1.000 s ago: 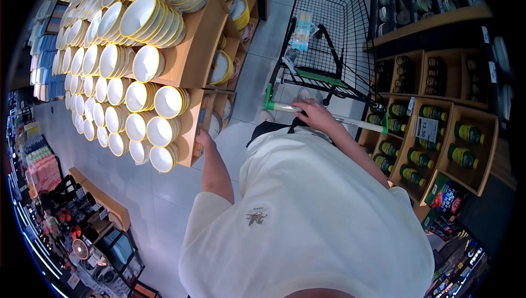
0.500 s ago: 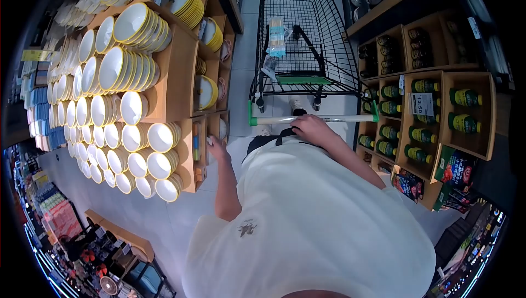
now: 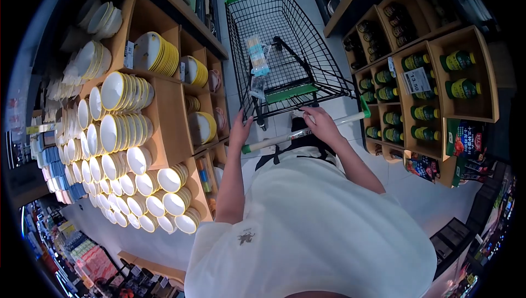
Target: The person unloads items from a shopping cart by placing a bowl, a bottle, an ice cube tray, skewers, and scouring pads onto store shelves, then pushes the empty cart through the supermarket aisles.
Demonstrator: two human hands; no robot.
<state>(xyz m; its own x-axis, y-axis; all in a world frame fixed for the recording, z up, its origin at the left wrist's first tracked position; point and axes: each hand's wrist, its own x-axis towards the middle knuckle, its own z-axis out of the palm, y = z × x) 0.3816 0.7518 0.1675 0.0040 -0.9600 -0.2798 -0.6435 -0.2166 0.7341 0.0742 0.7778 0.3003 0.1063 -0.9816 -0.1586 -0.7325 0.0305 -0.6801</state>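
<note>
A black wire shopping cart [image 3: 285, 40] with green trim stands in front of me, turned slightly. Its pale handle bar [image 3: 342, 120] crosses before my waist. My left hand [image 3: 240, 129] is beside the bar's left end, fingers stretched forward and thumb apart, holding nothing. Over the middle of the bar is my right hand [image 3: 323, 124], fingers extended beyond it and not wrapped around it; whether the palm touches the bar I cannot tell. Inside the cart lie a clear pack of light sticks with a blue label [image 3: 256, 55] and a small clear plastic packet [image 3: 257, 87].
On my left, a wooden shelf [image 3: 164, 117] carries stacks of white bowls with yellow rims [image 3: 118, 133]. To the right, wooden compartments [image 3: 487, 100] hold green bottles with yellow caps [image 3: 463, 88] and a price tag [image 3: 417, 81]. Dark shelving [image 3: 307, 7] borders the aisle ahead.
My left hand has moved from beside the left shelf forward and up to the handle's left end. My right hand has loosened on the bar and reaches over it. The cart sits more slanted in view.
</note>
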